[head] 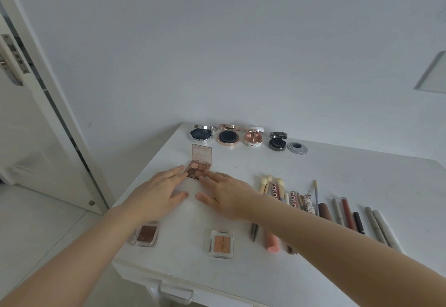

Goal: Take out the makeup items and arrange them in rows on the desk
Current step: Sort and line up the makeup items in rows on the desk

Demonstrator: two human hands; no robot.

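Nudging the open eyeshadow palette (199,169) with straight fingers, the left hand (154,194) touches its 9 o'clock edge and the right hand (225,196) its 3 o'clock edge; each grip is spread flat, pinching nothing. The palette lies at the bench's (337,171) centre-left, at 6 o'clock from the row of compacts (237,136). An uneven push could skew it, tip its upright lid (202,154), or drag fingertips through the powder.
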